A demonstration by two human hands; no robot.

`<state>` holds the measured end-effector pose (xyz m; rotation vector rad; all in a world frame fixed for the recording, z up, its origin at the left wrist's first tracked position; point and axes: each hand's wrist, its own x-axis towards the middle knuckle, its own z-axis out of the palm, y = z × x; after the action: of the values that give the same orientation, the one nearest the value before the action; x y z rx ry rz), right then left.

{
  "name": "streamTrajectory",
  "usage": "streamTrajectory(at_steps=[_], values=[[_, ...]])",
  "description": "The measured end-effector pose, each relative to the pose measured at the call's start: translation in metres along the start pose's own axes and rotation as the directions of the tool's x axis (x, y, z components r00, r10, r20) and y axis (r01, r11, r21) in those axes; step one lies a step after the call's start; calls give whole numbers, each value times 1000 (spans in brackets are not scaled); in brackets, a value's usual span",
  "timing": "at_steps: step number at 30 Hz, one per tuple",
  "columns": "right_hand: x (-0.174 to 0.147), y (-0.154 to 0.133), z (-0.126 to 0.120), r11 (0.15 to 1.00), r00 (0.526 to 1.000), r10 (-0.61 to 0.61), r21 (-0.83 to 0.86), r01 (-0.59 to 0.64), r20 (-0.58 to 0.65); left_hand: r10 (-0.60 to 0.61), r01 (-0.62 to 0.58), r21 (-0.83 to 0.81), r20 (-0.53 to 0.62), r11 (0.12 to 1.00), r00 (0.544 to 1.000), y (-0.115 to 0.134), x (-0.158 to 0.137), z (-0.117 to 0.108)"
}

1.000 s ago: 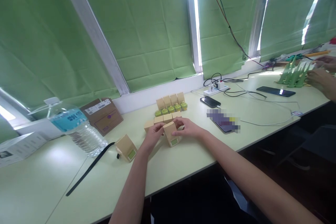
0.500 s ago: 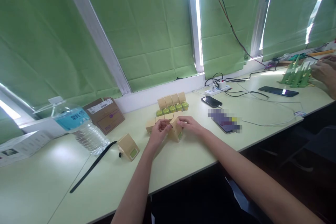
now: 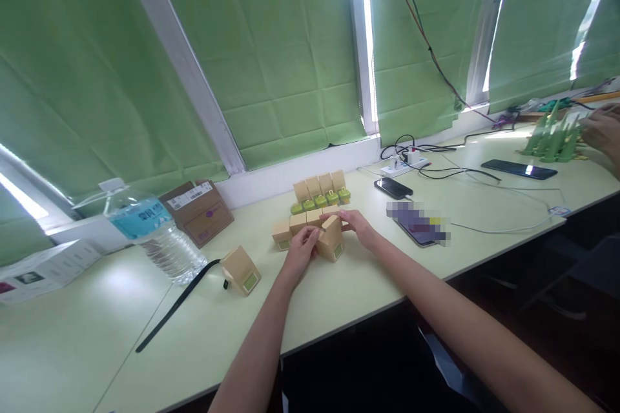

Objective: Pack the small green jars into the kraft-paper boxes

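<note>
No text can be read for certain. The bottle's (image 3: 177,251) blue band (image 3: 150,217) bears large, dark Chinese-looking characters, too blurred to make out. The brown box (image 3: 209,222) carries a white label (image 3: 190,195) with dark marks and, below it, a purple oval mark and purple print, all illegible. Tiny print on the white box (image 3: 58,269) is also unreadable.

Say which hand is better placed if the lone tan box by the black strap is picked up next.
Probably the left hand: it is nearer that lone box; the right hand is across the held box.
</note>
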<state>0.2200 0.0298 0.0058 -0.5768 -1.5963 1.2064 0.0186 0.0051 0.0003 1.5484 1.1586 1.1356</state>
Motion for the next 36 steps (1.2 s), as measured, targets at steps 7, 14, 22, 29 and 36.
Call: streamTrajectory(at_steps=[7, 14, 22, 29, 36], values=[[5, 10, 2, 984, 999, -41, -172, 44, 22, 34, -34, -12, -1, 999, 999, -1, -1, 4], [-1, 2, 4, 970, 997, -12, -243, 30, 78, -25, 23, -111, -8, 994, 1000, 2, -3, 11], [-3, -1, 4, 947, 993, -63, -309, 90, 95, -80, 99, -233, 89, 967, 993, 3, -4, 9], [-4, -2, 5, 943, 994, -57, -322, 84, 92, -94, 106, -269, 59, 957, 994, 4, -5, 8], [-3, -2, 4, 931, 995, -42, -358, 70, 86, -104, 121, -293, 72, 948, 992, 4, -4, 7]])
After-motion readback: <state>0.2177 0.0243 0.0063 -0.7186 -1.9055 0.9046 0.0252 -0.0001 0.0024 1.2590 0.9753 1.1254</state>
